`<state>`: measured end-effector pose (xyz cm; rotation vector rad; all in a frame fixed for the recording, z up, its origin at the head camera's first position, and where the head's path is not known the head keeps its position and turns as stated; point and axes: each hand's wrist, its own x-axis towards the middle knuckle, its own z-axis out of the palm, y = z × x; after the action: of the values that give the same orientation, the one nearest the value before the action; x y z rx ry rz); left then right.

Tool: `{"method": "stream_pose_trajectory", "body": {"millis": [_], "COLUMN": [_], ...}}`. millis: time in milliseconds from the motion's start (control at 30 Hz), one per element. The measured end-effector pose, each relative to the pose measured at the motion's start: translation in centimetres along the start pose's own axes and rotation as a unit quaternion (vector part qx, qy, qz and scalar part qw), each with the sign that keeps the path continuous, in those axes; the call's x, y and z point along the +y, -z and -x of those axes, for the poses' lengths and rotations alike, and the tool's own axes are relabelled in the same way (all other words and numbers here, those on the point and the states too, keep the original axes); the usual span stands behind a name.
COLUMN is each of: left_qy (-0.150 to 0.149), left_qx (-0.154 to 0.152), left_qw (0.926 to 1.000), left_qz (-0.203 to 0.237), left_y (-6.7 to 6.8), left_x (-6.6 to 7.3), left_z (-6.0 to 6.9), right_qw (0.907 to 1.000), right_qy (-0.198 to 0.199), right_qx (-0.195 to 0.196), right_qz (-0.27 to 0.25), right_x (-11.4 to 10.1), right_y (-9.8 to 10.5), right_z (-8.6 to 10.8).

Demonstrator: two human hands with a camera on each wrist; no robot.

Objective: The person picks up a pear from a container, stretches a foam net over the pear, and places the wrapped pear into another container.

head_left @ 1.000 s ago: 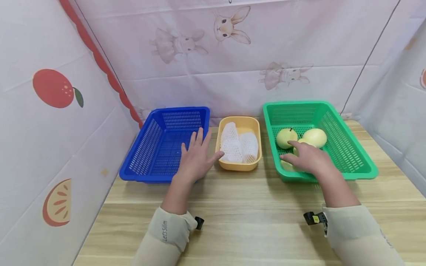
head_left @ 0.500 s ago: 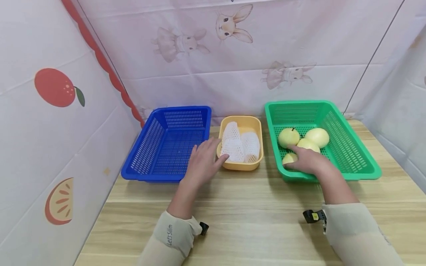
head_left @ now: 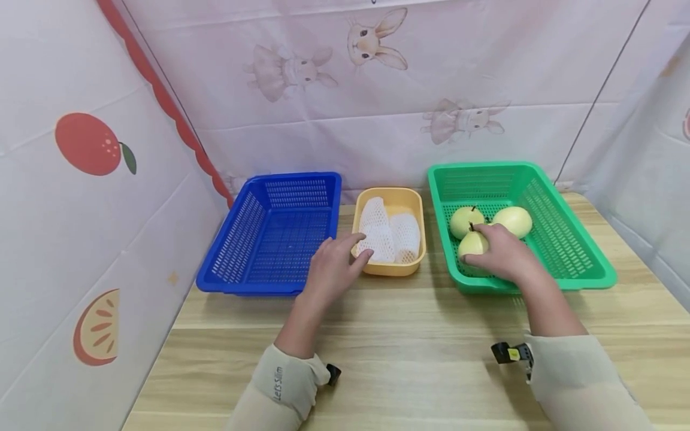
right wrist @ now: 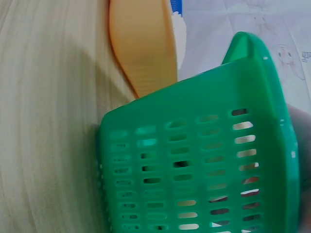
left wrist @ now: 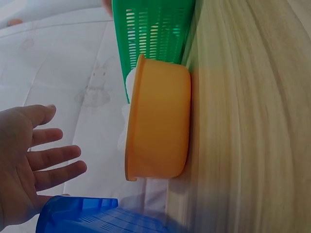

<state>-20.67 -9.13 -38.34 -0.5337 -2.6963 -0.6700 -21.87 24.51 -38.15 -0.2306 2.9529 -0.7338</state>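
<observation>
My right hand (head_left: 505, 251) reaches into the green basket (head_left: 582, 254) and grips a yellow-green pear (head_left: 472, 245) by its side, stem upward. Behind it lie another stemmed pear (head_left: 466, 222) and a paler pear (head_left: 514, 221); more fruit may be hidden under the hand. Over the gap between the blue basket (head_left: 215, 263) and the yellow tub (head_left: 390, 270), my left hand (head_left: 335, 266) hovers with loosely bent fingers and holds nothing. White foam net sleeves (head_left: 377, 233) lie in the tub. In the right wrist view, the basket wall hides most of the right hand.
All three containers stand in a row on the wooden table (head_left: 409, 341), near the printed back cloth (head_left: 377, 143). A cloth wall (head_left: 48, 239) with fruit prints rises along the left side.
The right hand has closed round the front pear and raised it slightly inside the green basket. My left hand has shifted right from the blue basket towards the tub, its fingers bending more.
</observation>
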Motion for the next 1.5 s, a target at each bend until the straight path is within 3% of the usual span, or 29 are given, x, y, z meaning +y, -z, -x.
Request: {"method": "stream_pose_trajectory", "body": {"millis": [233, 500, 800, 933, 1000, 1100, 1300, 1500], "left_qy": [0.008, 0.017, 0.025, 0.021, 0.023, 0.031, 0.045, 0.078], "left_qx": [-0.005, -0.006, -0.022, -0.025, -0.030, -0.051, -0.096, -0.118], "left_qw": [0.9997, 0.9973, 0.9897, 0.9809, 0.9722, 0.9513, 0.8942, 0.8425], "left_qz": [0.022, 0.071, 0.139, 0.192, 0.231, 0.302, 0.435, 0.520], "left_y": [-0.2, -0.5, -0.4, -0.5, -0.7, -0.9, -1.3, -1.7], "left_x": [0.4, 0.5, 0.9, 1.2, 1.5, 2.2, 3.5, 4.5], "left_z": [0.3, 0.4, 0.7, 0.9, 0.9, 1.0, 1.2, 1.6], "right_qw": [0.9969, 0.9858, 0.9689, 0.9647, 0.9647, 0.9645, 0.9606, 0.9543], "right_qy": [0.017, 0.063, 0.137, 0.162, 0.169, 0.176, 0.202, 0.226], "right_qx": [0.073, 0.144, 0.173, 0.167, 0.157, 0.147, 0.145, 0.151], "right_qz": [-0.022, -0.060, -0.113, -0.123, -0.127, -0.130, -0.123, -0.124], "right_x": [-0.9, -3.0, -5.9, -7.0, -7.5, -8.1, -9.1, -10.1], "right_y": [0.9, 1.6, 0.9, 0.1, -0.3, -1.0, -2.5, -3.6], "right_z": [1.0, 2.2, 3.1, 3.3, 3.4, 3.7, 4.2, 4.7]}}
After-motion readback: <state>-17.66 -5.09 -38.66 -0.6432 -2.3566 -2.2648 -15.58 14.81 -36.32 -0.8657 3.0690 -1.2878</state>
